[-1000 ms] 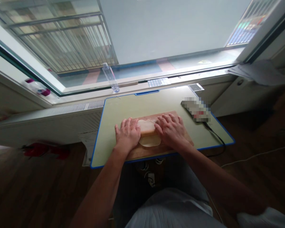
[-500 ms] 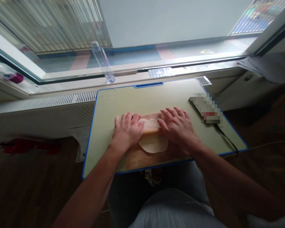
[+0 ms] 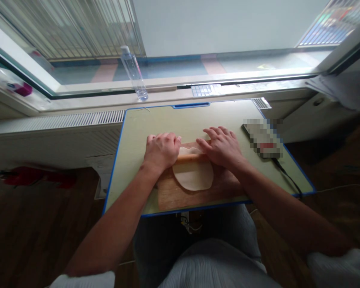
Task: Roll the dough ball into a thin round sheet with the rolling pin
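Observation:
A wooden rolling pin (image 3: 192,158) lies across a thin, flat sheet of dough (image 3: 195,176) on a wooden board (image 3: 174,198). My left hand (image 3: 163,149) is closed around the pin's left end, its fingers curled and the thumb towards the middle. Over the right end lies my right hand (image 3: 223,146), palm down with its fingers spread and stretched forward. Both ends of the pin are hidden beneath my hands. Most of the dough shows on the near side of the pin, with a narrow wavy strip beyond it.
The board rests on a pale folding table (image 3: 138,124) with a blue edge. A blurred-out phone-like device (image 3: 261,140) with a black cable lies at the right. On the windowsill stand a clear bottle (image 3: 135,76) and a keyboard-like white grid (image 3: 206,90). A radiator (image 3: 63,122) is behind.
The rolling pin and both hands have moved forward, away from me, over the dough, and more dough shows on the near side. My left fingers have curled in from a flatter position.

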Available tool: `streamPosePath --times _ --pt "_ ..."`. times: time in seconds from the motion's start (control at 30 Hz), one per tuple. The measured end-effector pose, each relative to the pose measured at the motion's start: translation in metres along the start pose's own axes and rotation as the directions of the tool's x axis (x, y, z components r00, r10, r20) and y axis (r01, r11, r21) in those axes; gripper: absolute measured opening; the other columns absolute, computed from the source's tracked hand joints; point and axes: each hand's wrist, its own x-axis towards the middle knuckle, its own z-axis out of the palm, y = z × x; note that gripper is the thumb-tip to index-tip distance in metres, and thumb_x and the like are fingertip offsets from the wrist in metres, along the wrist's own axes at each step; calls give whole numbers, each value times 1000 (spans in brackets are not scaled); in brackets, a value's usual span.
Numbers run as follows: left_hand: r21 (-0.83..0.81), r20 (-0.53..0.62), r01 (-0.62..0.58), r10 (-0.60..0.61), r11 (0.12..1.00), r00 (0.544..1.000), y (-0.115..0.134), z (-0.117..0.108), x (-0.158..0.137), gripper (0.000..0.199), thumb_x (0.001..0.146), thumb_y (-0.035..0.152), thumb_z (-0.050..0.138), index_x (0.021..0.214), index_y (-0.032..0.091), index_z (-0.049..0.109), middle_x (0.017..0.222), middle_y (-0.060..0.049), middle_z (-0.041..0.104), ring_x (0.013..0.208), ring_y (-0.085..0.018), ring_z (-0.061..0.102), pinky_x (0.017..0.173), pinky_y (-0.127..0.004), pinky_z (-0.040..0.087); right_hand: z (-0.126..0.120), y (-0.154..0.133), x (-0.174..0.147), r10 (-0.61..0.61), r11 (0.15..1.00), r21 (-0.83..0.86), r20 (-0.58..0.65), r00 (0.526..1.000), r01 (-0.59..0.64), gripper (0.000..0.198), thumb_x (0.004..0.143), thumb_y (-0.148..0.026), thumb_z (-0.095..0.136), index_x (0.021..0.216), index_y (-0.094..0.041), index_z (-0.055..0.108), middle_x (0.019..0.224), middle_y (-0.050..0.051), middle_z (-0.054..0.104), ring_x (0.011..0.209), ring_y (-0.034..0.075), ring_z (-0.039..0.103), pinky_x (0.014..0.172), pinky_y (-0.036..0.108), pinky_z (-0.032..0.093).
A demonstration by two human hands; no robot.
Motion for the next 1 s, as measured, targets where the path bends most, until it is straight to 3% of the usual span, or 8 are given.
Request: streamPosePath --times 0.23,0.53,0.8,1.0 --pt "43 56 71 -73 997 996 -3 -3 21 51 114 50 38 117 24 82 115 -15 86 113 -32 79 101 -44 55 3 3 19 16 998 57 1 1000 -16 66 110 -64 44 151 -19 69 156 14 69 149 37 53 125 54 39" --pt "38 43 55 -57 998 997 -5 -2 29 51 112 49 40 118 25 84 119 -17 85 113 -35 80 97 -44 59 2 1 29 60 994 91 -15 998 -59 63 107 -61 50 144 -16 73 148 17 73 143 37 59 124 53 40" --pt "-55 -4 7 -8 998 1000 0 -1 -10 43 115 43 41 125 25 78 135 -10 80 127 -29 72 110 -41 53 -3 -4 -13 -6 1000 -23 -18 1000 6 64 112 -57 42 159 -21 64 165 12 63 156 39 47 129 59 34" --pt "-1 -40 -8 8 1000 999 9 6 -53 45 116 47 41 144 29 71 155 -8 71 142 -30 62 125 -50 43 -11 -14 -62 -31 994 -102 -44 999 27 61 115 -51 36 160 -19 63 168 13 60 159 41 43 130 62 28"
